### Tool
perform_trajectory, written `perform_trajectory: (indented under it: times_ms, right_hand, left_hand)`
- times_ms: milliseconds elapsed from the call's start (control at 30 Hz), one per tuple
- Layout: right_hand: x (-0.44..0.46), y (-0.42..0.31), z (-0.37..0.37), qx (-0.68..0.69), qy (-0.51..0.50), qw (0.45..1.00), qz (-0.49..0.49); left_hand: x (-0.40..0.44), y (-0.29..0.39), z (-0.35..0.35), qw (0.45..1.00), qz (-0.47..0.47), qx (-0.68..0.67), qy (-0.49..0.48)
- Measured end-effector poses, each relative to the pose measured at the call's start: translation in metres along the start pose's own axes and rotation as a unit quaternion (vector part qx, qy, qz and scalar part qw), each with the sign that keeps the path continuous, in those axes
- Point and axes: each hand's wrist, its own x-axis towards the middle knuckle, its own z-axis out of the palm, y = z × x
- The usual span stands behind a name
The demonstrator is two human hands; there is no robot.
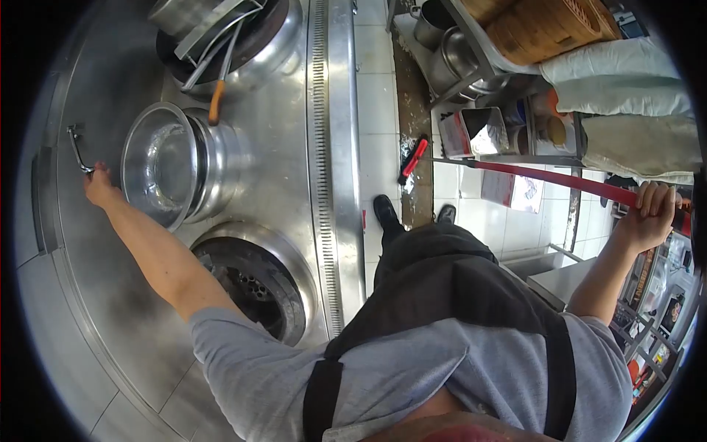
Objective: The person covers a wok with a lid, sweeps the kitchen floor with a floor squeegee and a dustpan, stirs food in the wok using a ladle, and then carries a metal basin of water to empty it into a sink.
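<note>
Left grip [101, 188]: I see the fingers drawn in on the metal tap; how firmly, I cannot tell.
Metal tap [76, 149]: curved, its lower end at the left grip's fingers.
Steel basin [158, 166]: just right of the left grip, against a rounded metal vessel [221, 173].
Burner opening [258, 283]: right of the left grip, nearer the body, in the steel worktop [272, 169].
Orange handle [216, 103]: right of the left grip and farther out, beyond the basin.
Right grip [649, 214]: I see it wrapped closed around the red pole.
Red pole [552, 176]: reaching leftward from the right grip, narrowing to a thin end.
Pale cloths [626, 81]: beyond the right grip.
Bamboo steamer [545, 29]: farther beyond, leftward.
</note>
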Motion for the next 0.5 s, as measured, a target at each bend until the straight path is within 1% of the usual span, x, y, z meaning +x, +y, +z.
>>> perform_trajectory:
  times_ms: [33,67,100,167,233,267,300,333,367,400,467,500]
  right_hand:
    - [-0.001,-0.002,-0.003,-0.008,0.014,1.000,-0.003]
    - [-0.001,-0.003,-0.010,-0.009,0.016,1.000,0.001]
    - [-0.002,-0.004,-0.018,-0.005,0.025,1.000,0.003]
    - [-0.007,-0.007,-0.036,-0.008,0.042,0.999,0.013]
    - [-0.013,-0.010,-0.053,0.017,0.014,1.000,-0.012]
    - [-0.016,-0.013,-0.060,0.013,0.021,1.000,-0.008]
    - [-0.020,-0.017,-0.066,-0.011,0.049,0.999,-0.013]
    - [-0.023,-0.019,-0.072,-0.034,0.076,0.996,-0.019]
    - [-0.025,-0.021,-0.082,-0.019,0.052,0.998,-0.017]
    - [-0.028,-0.023,-0.089,-0.020,0.055,0.998,-0.016]
    - [-0.033,-0.025,-0.095,-0.022,0.069,0.997,-0.022]
    - [-0.035,-0.025,-0.097,-0.021,0.071,0.997,-0.023]
  left_hand:
    - [0.015,-0.036,0.005,0.989,-0.092,-0.106,-0.035]
    - [0.020,-0.056,0.011,0.958,-0.181,-0.210,-0.068]
    - [0.014,-0.060,0.016,0.959,-0.180,-0.205,-0.071]
    - [0.003,-0.058,0.025,0.933,-0.305,-0.145,-0.122]
    - [-0.002,-0.049,0.031,0.937,-0.299,-0.124,-0.135]
    - [-0.006,-0.042,0.034,0.939,-0.293,-0.114,-0.138]
    - [-0.011,-0.037,0.036,0.940,-0.291,-0.109,-0.144]
    - [-0.014,-0.032,0.036,0.941,-0.294,-0.124,-0.113]
    - [-0.018,-0.025,0.038,0.941,-0.297,-0.141,-0.081]
    - [-0.019,-0.022,0.040,0.942,-0.295,-0.140,-0.083]
    - [-0.001,-0.045,0.042,0.939,-0.318,-0.113,-0.070]
    - [-0.004,-0.046,0.042,0.939,-0.316,-0.113,-0.071]
